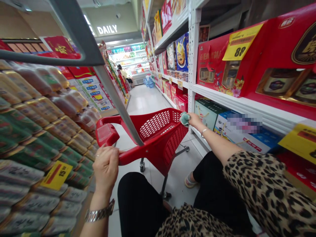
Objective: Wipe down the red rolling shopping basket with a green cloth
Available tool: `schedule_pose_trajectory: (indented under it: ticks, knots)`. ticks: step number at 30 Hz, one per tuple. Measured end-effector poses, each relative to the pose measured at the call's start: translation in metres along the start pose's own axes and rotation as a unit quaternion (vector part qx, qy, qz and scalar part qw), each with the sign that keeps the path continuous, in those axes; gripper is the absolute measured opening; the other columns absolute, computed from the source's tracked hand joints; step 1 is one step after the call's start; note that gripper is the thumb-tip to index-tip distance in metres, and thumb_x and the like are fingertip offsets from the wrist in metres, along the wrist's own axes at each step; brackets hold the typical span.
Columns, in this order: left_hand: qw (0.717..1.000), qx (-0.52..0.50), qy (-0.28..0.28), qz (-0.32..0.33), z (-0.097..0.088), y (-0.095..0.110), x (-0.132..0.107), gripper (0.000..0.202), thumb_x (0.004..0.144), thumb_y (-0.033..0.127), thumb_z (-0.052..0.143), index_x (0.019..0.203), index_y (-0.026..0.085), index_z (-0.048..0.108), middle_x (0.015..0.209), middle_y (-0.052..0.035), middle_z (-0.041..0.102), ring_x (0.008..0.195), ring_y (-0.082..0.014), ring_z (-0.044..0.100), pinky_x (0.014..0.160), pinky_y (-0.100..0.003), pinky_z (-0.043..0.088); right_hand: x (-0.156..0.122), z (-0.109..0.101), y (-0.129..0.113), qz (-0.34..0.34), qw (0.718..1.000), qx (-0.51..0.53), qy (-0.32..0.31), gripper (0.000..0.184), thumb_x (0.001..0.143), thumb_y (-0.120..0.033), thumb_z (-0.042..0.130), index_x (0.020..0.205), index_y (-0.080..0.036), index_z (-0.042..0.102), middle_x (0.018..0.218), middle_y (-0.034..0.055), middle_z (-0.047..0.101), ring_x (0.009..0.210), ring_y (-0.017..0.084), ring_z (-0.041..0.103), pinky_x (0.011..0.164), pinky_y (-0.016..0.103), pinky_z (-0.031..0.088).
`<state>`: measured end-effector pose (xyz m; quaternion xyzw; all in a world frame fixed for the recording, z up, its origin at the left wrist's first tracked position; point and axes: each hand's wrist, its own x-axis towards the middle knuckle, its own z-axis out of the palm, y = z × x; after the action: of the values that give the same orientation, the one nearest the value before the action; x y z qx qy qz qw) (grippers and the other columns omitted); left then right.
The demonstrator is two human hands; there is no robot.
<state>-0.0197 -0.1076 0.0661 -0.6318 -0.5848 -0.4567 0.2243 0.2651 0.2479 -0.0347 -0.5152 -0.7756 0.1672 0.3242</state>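
A red plastic shopping cart (158,144) with grey metal legs stands tilted in front of me in the aisle. My left hand (106,166) is wrapped round the end of its red handle bar (130,155), beside a raised red plastic part (106,133). On the cart's far right rim, my right hand (194,120) presses a bunched pale green cloth (185,119) against the edge. The fingers of that hand are partly hidden by the cloth. No goods show inside the basket part that I can see.
Stacked drink packs (37,138) line the left side closely. On the right, white shelving (217,91) holds red gift boxes (219,65) and other boxes below. The tiled aisle (140,97) runs ahead toward lit coolers (128,57), with a person farther off and bottled water (148,81).
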Motion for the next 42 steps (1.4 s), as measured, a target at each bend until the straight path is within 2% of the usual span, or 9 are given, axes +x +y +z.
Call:
schedule_pose_trajectory:
  ticks: [5,12,16,20,24,27,30,35,42]
  knots:
    - [1.000,-0.004,0.006,0.005,0.000,0.005,0.002,0.040,0.100,0.026,0.047,0.066,0.021,0.066,0.066,0.0006,0.065,0.066,-0.0151,0.060,0.083,-0.035,0.046,-0.028,0.022,-0.009,0.031,0.997,0.031,0.061,0.054,0.075,-0.007,0.052,0.126,-0.013,0.070,0.130,0.0148,0.072,0.122,0.028,0.066,0.108,0.039,0.048]
    - [1.000,0.006,-0.001,-0.019,0.003,0.012,0.003,0.043,0.100,0.031,0.045,0.063,0.022,0.066,0.062,-0.0004,0.064,0.065,-0.0167,0.059,0.082,-0.037,0.046,-0.071,0.056,-0.042,0.051,0.981,0.128,0.138,0.054,0.078,-0.013,0.049,0.130,-0.015,0.066,0.125,0.0152,0.072,0.118,0.028,0.066,0.111,0.045,0.047]
    - [1.000,0.007,-0.004,-0.027,0.006,0.012,0.003,0.044,0.100,0.032,0.045,0.062,0.022,0.065,0.061,-0.0004,0.064,0.065,-0.0169,0.060,0.080,-0.037,0.045,-0.090,0.061,-0.068,0.052,0.978,0.178,0.091,0.053,0.081,-0.017,0.050,0.133,-0.013,0.063,0.132,0.0185,0.068,0.125,0.030,0.063,0.116,0.050,0.042]
    - [0.999,0.008,0.004,-0.035,0.008,0.010,0.003,0.042,0.099,0.032,0.046,0.062,0.022,0.063,0.060,-0.0003,0.063,0.064,-0.0167,0.059,0.080,-0.038,0.045,-0.110,0.058,-0.099,-0.010,0.969,0.239,0.054,0.051,0.082,-0.021,0.056,0.132,-0.018,0.064,0.134,0.0149,0.067,0.127,0.029,0.062,0.117,0.050,0.042]
    - [0.999,0.002,0.008,-0.034,0.010,0.009,0.004,0.042,0.099,0.032,0.047,0.061,0.022,0.063,0.059,0.0000,0.062,0.063,-0.0161,0.058,0.081,-0.037,0.044,-0.141,0.049,-0.138,-0.099,0.952,0.285,0.045,0.051,0.080,-0.015,0.058,0.130,-0.023,0.067,0.134,0.0094,0.067,0.129,0.026,0.060,0.119,0.045,0.042]
    - [0.999,0.008,0.002,-0.050,0.010,0.009,0.004,0.043,0.099,0.035,0.046,0.060,0.022,0.062,0.059,0.0003,0.062,0.062,-0.0158,0.057,0.082,-0.038,0.045,-0.166,0.043,-0.164,-0.149,0.942,0.298,0.050,0.053,0.084,-0.011,0.055,0.134,-0.024,0.064,0.138,0.0096,0.065,0.134,0.025,0.057,0.122,0.045,0.040]
    - [0.998,0.013,-0.001,-0.058,0.009,0.010,0.005,0.045,0.098,0.037,0.046,0.058,0.023,0.060,0.057,0.0000,0.061,0.061,-0.0160,0.057,0.081,-0.037,0.045,-0.188,0.046,-0.178,-0.173,0.938,0.292,0.062,0.055,0.089,-0.012,0.052,0.142,-0.024,0.057,0.143,0.0126,0.059,0.139,0.027,0.050,0.124,0.049,0.036]
    - [0.999,0.011,0.001,-0.044,0.009,0.012,0.005,0.043,0.098,0.036,0.046,0.060,0.023,0.062,0.059,-0.0003,0.062,0.062,-0.0164,0.058,0.080,-0.037,0.045,-0.213,0.078,-0.168,-0.159,0.947,0.258,0.105,0.047,0.093,-0.017,0.050,0.139,-0.023,0.055,0.135,0.0167,0.058,0.133,0.030,0.052,0.119,0.055,0.041]
    - [0.999,0.006,0.009,-0.035,0.010,0.009,0.004,0.042,0.099,0.034,0.047,0.062,0.023,0.064,0.060,-0.0003,0.061,0.064,-0.0171,0.057,0.081,-0.038,0.045,-0.247,0.138,-0.115,-0.130,0.962,0.237,0.040,0.043,0.087,-0.015,0.051,0.129,-0.025,0.055,0.128,0.0161,0.057,0.121,0.032,0.057,0.113,0.059,0.046]
